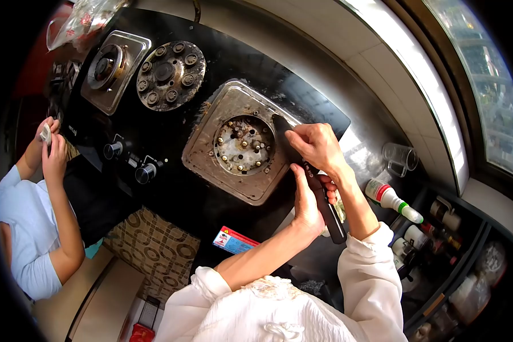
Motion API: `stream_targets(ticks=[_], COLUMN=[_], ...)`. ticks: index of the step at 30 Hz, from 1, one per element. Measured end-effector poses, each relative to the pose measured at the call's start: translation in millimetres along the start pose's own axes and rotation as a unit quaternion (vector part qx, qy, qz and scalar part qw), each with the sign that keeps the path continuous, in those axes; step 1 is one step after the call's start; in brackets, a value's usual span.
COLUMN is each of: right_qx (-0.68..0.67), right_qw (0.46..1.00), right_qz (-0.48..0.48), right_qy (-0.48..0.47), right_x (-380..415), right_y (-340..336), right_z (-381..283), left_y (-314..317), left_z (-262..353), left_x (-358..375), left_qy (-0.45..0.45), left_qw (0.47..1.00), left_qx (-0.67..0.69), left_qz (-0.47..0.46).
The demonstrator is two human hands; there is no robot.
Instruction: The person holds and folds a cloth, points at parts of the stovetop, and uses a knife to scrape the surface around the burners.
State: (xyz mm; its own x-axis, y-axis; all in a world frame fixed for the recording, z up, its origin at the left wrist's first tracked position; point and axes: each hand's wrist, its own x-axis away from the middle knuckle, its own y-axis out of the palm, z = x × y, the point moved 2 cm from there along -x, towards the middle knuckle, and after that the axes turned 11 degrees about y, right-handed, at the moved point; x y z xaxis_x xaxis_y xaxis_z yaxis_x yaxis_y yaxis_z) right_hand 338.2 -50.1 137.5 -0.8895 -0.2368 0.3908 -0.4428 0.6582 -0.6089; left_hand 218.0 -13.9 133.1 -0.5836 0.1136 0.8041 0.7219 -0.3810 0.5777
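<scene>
1. Black tool (319, 194): long, broad toward the front, slim toward the rear. Lies slantwise over the right edge of a square metal tray (198, 155) on the stove (174, 130). Front end near the tray's upper right side; whether it touches, cannot tell.
2. Handling (judged): stiff shell, probably fairly light, balanced enough for two hands. Smooth surface could turn slippery with grease. Best hold: round the slim middle, with a second grip behind the front end to steer it.
3. Left hand (308, 210): wrapped round the slim part, thumb along the near side, fingertips showing on the far side. No wide gap; holding the tool.
4. Right hand (319, 147): ahead of the left, curled over the broad front part, fingers bent and close together. Also holding the tool; the underside of the grip is hidden.
5. Within the tray: round burner base (228, 153), stained, small brass-coloured studs standing up. Tray grimy brown.
6. Left of the tray: round burner plate (183, 61) with ringed openings, dirty, on the black glass. Two knobs nearer the front edge.
7. Right side: glass mug (400, 158), green-capped bottle (386, 196).
8. Far left: another person's hands (51, 149), holding something small and pale.
</scene>
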Motion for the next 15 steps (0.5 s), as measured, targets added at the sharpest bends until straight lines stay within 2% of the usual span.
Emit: stream_targets(ticks=[5,7,9,12,15], right_qx=[0.023,0.036,0.05,0.023,0.059], right_qw=[0.999,0.998,0.998,0.998,0.992], right_qz=[-0.019,-0.018,-0.021,-0.043,-0.059], right_qy=[-0.045,-0.046,-0.031,-0.034,-0.097], right_x=[-1.7,-3.1,-5.2,-7.1,-9.8], right_y=[1.6,-2.8,-11.9,-12.9,-3.8], right_z=[-4.5,-4.9,-2.5,3.5,-1.3], left_y=[-4.8,3.8,6.1,-0.6,-12.3], left_z=[1.5,-0.9,-6.9,-17.1,-19.5], left_x=[3.6,3.1,1.1,0.0,3.4], left_qy=[-0.005,0.01,-0.015,-0.052,-0.046], left_qw=[0.999,1.0,0.999,0.997,0.995], left_qx=[-0.005,-0.011,0.012,0.038,0.028], left_qz=[0.033,0.014,-0.032,-0.034,-0.086])
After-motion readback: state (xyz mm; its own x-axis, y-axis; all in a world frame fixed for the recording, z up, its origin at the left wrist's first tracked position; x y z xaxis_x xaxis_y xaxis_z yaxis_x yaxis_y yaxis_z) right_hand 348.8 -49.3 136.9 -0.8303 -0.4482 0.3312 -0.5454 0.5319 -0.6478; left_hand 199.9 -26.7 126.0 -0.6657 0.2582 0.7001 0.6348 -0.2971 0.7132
